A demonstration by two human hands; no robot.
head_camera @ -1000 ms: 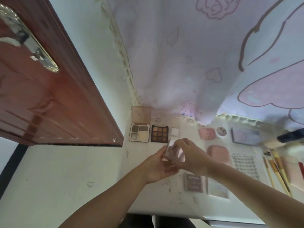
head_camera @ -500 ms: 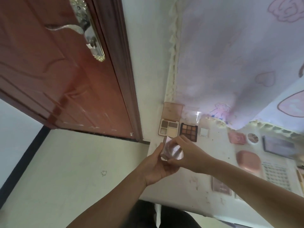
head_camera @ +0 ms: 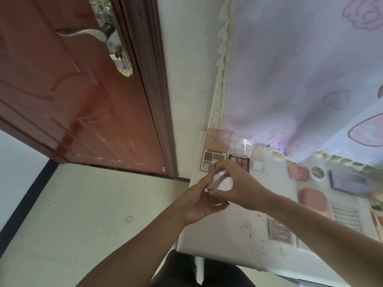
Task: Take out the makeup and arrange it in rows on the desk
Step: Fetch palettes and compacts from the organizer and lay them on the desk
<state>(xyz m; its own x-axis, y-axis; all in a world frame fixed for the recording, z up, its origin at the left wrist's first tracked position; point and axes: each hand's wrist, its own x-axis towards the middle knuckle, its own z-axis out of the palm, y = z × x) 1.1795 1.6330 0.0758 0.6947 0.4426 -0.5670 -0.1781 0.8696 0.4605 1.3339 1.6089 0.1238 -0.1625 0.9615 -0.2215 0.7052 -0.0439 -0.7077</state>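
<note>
Both hands hold a small square compact with a shiny lid above the left part of the white desk. My left hand cups it from below; my right hand pinches its raised lid from above. On the desk behind lie an open beige eyeshadow palette, a dark nine-pan palette and a small white square. Farther right are a pink square case, a round pot, a dark mirror-like palette, a pink rounded case and a mauve box.
A red-brown door with a metal handle stands at the left, beside the desk's left edge. A pink printed cloth hangs behind the desk. Pale floor lies to the left. Brush handles show at the right edge.
The view has swung left, bringing the door into sight. The compact's lid has been lifted farther by my right hand while my left hand stays under it.
</note>
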